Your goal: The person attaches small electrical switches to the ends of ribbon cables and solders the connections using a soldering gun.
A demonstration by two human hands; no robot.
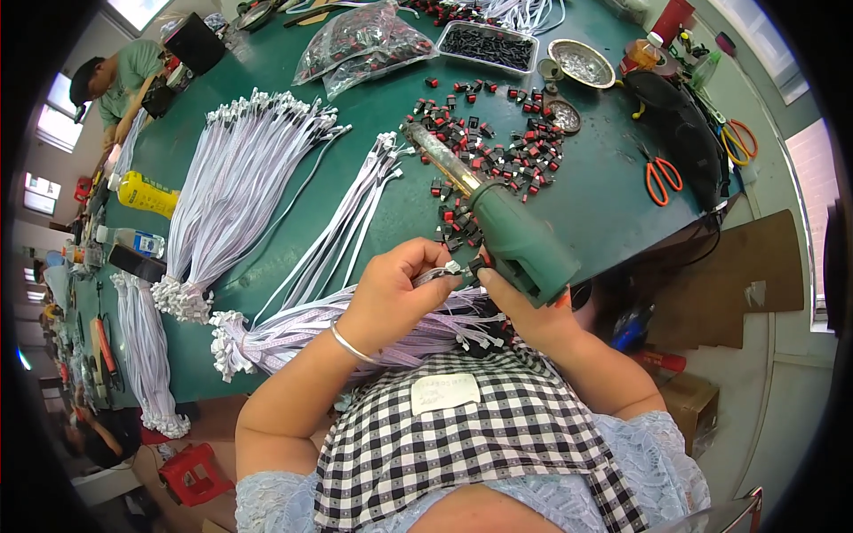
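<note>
- The left hand is curled shut, pinching the white plug end of a thin cable between thumb and fingertips; a silver bangle circles its wrist
- The right hand is closed around the grip of a green glue gun, its long clear barrel pointing away from the person, up and to the left
- The cable end sits between the two hands, just beside the gun's handle and touching the left fingertips
- Under both hands lies a bundle of pale flat cables with white plugs, running off to the left across the green table
- Beyond the hands a scatter of small red and black connectors surrounds the gun's barrel
- Further left, well apart from the left hand, larger sheaves of white cables fan over the table
- Far beyond the hands stand clear plastic bags of red and black parts, a clear rectangular tray of dark pieces and a round metal dish
- To the right of the right hand, well apart, lie orange-handled scissors
- Far left of the left hand is a yellow bottle on its side, with a clear bottle bearing a blue label near it
- Below the hands, a pale rectangular label is fixed to the checked black-and-white apron
- Another person in a green shirt works at the far left end
</note>
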